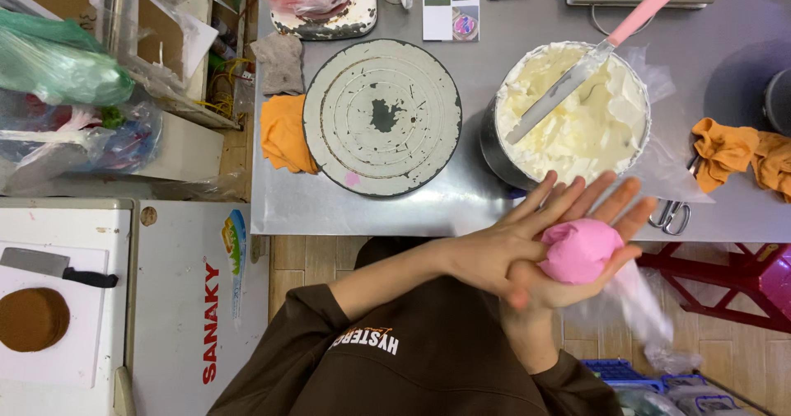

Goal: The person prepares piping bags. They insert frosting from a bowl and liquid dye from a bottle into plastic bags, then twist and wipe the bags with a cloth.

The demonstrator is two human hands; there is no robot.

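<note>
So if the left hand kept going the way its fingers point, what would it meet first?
The left hand points up and right, toward the tub of white cream at the steel table's edge. It would probably meet the tub's near wall first, though height is unclear.

Lighting was bright and even, apparently from overhead, with no harsh contrast. The steel table (346,206) returned a soft, diffuse sheen rather than hard glare; a broad dark shadow lay across its far right corner. The cream (589,123) in the bowl (494,156) was close to overexposed, with little surface detail left. The turntable (382,117) was sharp, its rings and chipped paint clearly legible. The hands and the pink bag (578,251) were acceptably sharp, but the clear tail of the bag (651,317) was smeared by motion blur. Wide-angle distortion was mild; the table edges bowed slightly toward the frame borders. The floor beneath was dimmer.
</note>
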